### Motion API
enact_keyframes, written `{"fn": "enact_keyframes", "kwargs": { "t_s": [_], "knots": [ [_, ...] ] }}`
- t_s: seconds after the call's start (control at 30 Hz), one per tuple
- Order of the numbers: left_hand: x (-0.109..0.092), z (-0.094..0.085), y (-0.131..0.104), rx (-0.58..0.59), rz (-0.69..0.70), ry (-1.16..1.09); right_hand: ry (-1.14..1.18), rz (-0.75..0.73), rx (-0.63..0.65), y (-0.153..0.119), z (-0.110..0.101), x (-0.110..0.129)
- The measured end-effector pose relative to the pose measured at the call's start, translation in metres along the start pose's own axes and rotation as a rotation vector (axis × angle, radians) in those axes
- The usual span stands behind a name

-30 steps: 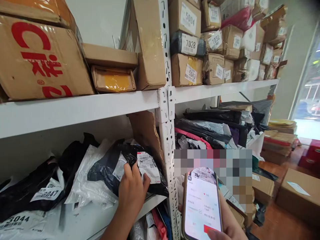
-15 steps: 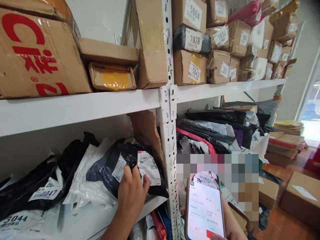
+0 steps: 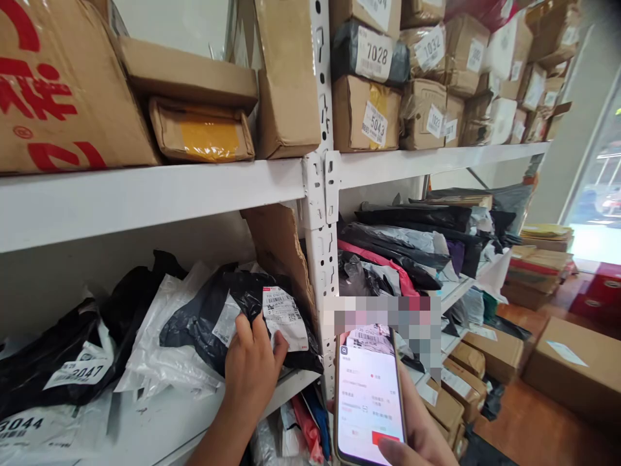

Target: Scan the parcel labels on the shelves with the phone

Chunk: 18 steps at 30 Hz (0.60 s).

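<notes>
Left hand (image 3: pixel 255 356) still pinching black parcel (image 3: pixel 284 310) left of white post (image 3: pixel 323 259). Right hand (image 3: pixel 418 421), fingers curled round phone (image 3: pixel 366 398), shifted closer to post; thumb over red button (image 3: pixel 389 437).

The smartphone (image 3: pixel 369 408) has been shifted left by the right hand (image 3: pixel 420 427), toward the white perforated post (image 3: pixel 323 272); more cartons (image 3: pixel 442 408) are revealed rightward.

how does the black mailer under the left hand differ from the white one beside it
The black mailer is dark and opaque; the white mailer is pale. The left hand grips the black mailer; no hand holds the white mailer. The black mailer shows a barcode label; none shows on the white mailer. Both are crinkled plastic.
</notes>
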State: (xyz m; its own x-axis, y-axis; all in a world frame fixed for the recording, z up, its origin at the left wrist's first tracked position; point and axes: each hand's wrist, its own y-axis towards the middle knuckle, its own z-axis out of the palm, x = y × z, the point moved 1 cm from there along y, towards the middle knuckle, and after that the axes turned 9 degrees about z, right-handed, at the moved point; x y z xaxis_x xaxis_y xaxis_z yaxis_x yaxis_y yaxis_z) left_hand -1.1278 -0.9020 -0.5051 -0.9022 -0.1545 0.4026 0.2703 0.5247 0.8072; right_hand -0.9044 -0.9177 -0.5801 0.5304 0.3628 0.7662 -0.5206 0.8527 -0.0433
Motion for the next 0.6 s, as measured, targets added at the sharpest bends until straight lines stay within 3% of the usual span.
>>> {"fn": "enact_keyframes", "kwargs": {
  "t_s": [0.17, 0.6],
  "knots": [
    [0.0006, 0.0001, -0.0011, 0.006, -0.008, -0.035, -0.050, -0.016, 0.107, 0.0046, 0.0088, -0.0001],
    [-0.0004, 0.0009, -0.0019, 0.046, -0.024, -0.034, 0.011, 0.001, 0.060, 0.0063, 0.0126, -0.0034]
  ]
}}
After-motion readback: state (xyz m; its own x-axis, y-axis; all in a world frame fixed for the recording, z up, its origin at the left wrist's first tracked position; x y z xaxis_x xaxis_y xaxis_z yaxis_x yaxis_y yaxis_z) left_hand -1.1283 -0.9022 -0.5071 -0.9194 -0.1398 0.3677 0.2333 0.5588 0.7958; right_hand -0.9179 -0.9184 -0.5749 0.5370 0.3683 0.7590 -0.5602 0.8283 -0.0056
